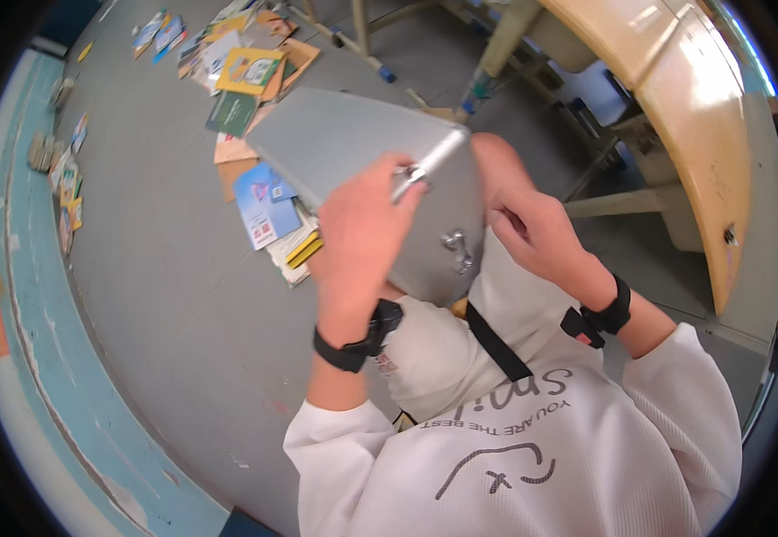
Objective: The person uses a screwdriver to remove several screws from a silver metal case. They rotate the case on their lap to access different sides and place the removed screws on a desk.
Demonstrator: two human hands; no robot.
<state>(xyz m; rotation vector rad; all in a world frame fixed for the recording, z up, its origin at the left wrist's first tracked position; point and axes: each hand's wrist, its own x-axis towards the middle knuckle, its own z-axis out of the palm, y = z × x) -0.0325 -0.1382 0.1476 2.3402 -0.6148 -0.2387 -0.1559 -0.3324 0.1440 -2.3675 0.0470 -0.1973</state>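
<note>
Around you is a grey floor [165,268], and beyond the case many books and papers [250,72] lie on it in a loose heap, with a few smaller piles [68,192] near the pale blue wall [35,295] on your left. On your right side stands a desk [675,98] with a shiny, light wooden top. The silver-grey case [344,134] is at your lap, in a tilted position, and one metal latch [458,251] shows on its near side. Your left hand [364,224] is over the edge of this case, its fingers bent at another latch [409,176]; because of the blur, I cannot tell if they are gripping it. Your right hand [541,234] is beside the case, loosely curled, and I cannot tell whether something is inside it.
</note>
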